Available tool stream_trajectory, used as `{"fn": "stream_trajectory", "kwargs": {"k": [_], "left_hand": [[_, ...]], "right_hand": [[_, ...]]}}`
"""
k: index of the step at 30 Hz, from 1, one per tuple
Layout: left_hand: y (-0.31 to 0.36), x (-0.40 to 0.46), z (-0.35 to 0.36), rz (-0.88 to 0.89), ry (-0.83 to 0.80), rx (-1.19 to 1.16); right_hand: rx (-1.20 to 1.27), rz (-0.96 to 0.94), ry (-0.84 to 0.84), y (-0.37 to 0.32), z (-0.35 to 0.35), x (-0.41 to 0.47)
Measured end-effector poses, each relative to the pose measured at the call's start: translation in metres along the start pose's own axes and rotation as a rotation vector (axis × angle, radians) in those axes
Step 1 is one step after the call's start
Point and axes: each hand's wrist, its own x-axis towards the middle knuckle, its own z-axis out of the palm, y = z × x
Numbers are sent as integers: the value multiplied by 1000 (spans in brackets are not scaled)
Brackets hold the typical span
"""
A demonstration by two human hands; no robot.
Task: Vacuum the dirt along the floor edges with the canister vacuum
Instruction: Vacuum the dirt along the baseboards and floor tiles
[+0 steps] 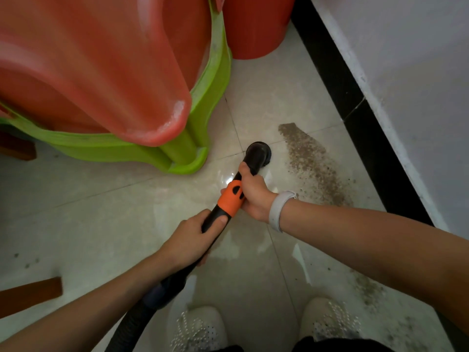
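Note:
The vacuum wand (pixel 229 199), black with an orange collar, slants down to a round black nozzle (pixel 258 153) resting on the pale tiled floor. My right hand (pixel 253 194) grips the wand just above the nozzle, a white band on the wrist. Lower down, my left hand (pixel 193 237) grips the black handle, where the ribbed hose (pixel 132 323) runs off toward the bottom left. A strip of brown dirt (pixel 312 161) lies just right of the nozzle, along the black baseboard (pixel 355 118). More scattered dirt (pixel 368 290) lies near my right shoe.
Stacked red and green plastic stools (pixel 127 85) crowd the upper left, close to the nozzle. A red bucket (pixel 253 29) stands in the corner by the white wall (pixel 418 85). Brown wooden pieces (pixel 30 293) lie at the left. My white shoes (pixel 198 329) stand at the bottom.

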Motion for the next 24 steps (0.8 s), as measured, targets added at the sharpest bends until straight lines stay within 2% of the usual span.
{"fn": "stream_trajectory", "kwargs": {"k": [9, 15, 24], "left_hand": [[-2, -13, -6, -6, 44, 40], [-12, -17, -18, 40, -33, 152], [-16, 0, -65, 115, -148, 283]], "right_hand": [[14, -20, 64, 0, 14, -22], [-84, -42, 205, 27, 25, -5], [187, 3, 250, 21, 59, -39]]}}
